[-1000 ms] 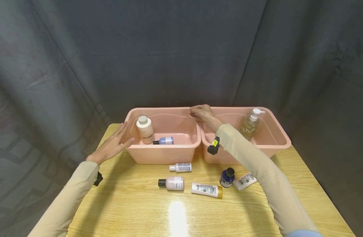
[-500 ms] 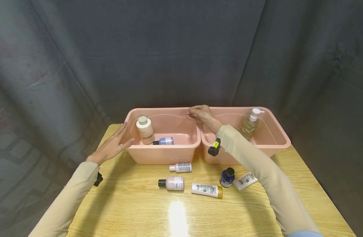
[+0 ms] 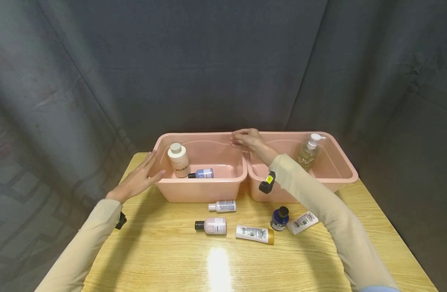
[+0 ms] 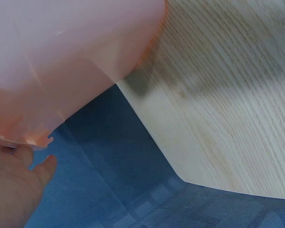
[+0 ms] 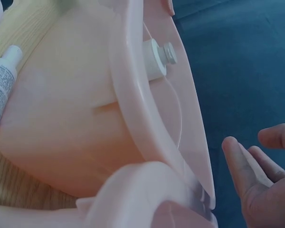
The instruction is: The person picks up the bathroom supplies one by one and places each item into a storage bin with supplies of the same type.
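Note:
In the head view my left hand (image 3: 137,181) lies against the left end of the left pink bin (image 3: 201,191), its fingers straight along the rim. The left wrist view shows the left fingers (image 4: 46,167) at the bin's edge. Above the place where the two bins meet at the back hovers my right hand (image 3: 250,140), fingers loosely bent. Nothing sits between the right fingers (image 5: 238,164) in the right wrist view. Inside the left bin stand a white bottle (image 3: 179,161) and, lying down, a small blue bottle (image 3: 203,173). The right pink bin (image 3: 340,162) holds a pump bottle (image 3: 306,156).
On the wooden table (image 3: 165,259), before the bins, lie a small white bottle (image 3: 223,206), a pink bottle (image 3: 214,226), a white tube with gold cap (image 3: 253,234) and a white tube (image 3: 303,223). A dark blue bottle (image 3: 279,221) stands there. Dark curtain (image 3: 194,65) hangs behind.
My right wrist and forearm have turned very slightly to the right, while the right fingers stay near the adjoining rims. The left hand, bins and bottles have not moved.

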Motion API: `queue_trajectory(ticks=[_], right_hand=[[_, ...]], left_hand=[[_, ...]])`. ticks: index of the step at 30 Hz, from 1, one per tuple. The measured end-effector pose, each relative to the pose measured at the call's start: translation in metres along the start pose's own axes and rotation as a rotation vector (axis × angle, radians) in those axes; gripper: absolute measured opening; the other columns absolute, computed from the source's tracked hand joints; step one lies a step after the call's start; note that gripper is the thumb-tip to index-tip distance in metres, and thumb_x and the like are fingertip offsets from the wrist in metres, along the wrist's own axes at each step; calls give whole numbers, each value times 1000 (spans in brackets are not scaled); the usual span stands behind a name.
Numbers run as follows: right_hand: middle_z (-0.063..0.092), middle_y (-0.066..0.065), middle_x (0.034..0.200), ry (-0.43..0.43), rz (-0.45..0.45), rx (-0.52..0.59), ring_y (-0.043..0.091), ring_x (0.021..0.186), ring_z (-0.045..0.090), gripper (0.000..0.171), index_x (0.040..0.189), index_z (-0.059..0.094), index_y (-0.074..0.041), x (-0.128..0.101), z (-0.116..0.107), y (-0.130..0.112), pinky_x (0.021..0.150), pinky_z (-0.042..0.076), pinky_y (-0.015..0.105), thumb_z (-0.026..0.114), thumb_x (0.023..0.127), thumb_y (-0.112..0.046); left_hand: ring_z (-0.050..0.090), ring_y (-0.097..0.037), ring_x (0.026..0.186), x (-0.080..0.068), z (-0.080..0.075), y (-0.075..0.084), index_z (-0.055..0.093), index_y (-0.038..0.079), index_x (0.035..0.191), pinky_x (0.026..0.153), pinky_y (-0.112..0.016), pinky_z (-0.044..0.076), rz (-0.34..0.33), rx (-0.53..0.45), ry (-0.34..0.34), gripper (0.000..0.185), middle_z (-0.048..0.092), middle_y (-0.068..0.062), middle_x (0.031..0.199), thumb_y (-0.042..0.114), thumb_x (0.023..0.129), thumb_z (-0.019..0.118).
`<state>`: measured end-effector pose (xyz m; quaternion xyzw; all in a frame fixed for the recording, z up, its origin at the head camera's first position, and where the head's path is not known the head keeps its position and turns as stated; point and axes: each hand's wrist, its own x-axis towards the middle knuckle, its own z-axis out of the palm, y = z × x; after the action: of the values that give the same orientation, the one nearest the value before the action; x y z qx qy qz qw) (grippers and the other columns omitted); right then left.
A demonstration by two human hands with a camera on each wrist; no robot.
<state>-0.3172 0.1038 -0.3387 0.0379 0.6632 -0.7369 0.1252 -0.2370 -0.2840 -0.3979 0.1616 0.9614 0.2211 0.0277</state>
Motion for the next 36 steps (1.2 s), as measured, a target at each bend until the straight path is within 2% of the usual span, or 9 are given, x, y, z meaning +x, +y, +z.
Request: queue_trajectory(ticks=[5,7,10,13,19,23,28,31,36], right_hand=[[71,18,101,-34,-6,-19,35,104,68,39,132,53,14,-9,-1,-2,95,50,41,60,95,3],[72,9,89,-46,-19,-12,31,95,71,39,132,52,16,-12,-2,-2,94,51,41,60,95,4],[71,8,88,-70,-39,-13,20,78,72,37,130,52,17,-14,-3,0,92,52,41,59,96,4],[71,10,90,-89,-54,-39,15,73,71,35,128,54,16,-18,-3,3,91,53,40,59,96,3],[72,12,95,-121,-87,-97,17,78,71,31,124,59,14,-24,-5,7,90,53,41,62,95,0],[70,19,108,-140,-113,-168,30,96,70,31,124,61,11,-30,-7,9,89,55,39,62,96,-1],[63,26,123,-193,-147,-227,41,115,61,33,129,58,11,-39,-10,11,92,53,39,59,98,-2],[63,25,124,-206,-148,-228,35,111,65,34,129,57,11,-42,-9,12,94,52,41,59,98,-3],[69,20,114,-171,-124,-168,19,89,71,32,126,60,11,-48,-6,14,93,52,44,62,97,-1]], left_hand=[[2,-33,150,0,1,1,4,13,160,112,-66,18,-4,-5,-2,89,-5,-4,166,62,98,44],[2,-33,150,0,1,1,4,13,160,112,-66,18,-2,-6,-1,89,-5,-4,166,62,98,44],[2,-33,150,1,1,1,4,13,160,112,-66,18,1,-7,2,89,-4,-5,166,62,98,44],[2,-34,150,1,1,1,4,13,160,112,-65,18,4,-6,4,88,-4,-5,166,62,98,44],[3,-33,150,1,1,1,5,13,160,112,-65,18,9,-9,8,88,-3,-5,166,61,98,45],[3,-34,150,0,1,1,5,12,160,112,-66,18,8,-15,8,88,-3,-6,166,61,98,45],[3,-34,150,0,2,2,6,12,160,112,-65,18,7,-16,11,88,-3,-6,166,61,98,46],[3,-33,150,0,2,2,6,12,160,112,-65,18,11,-17,14,88,-2,-5,166,61,98,46],[3,-32,150,0,3,2,8,11,160,113,-64,19,17,-21,22,88,-1,-6,166,60,98,46]])
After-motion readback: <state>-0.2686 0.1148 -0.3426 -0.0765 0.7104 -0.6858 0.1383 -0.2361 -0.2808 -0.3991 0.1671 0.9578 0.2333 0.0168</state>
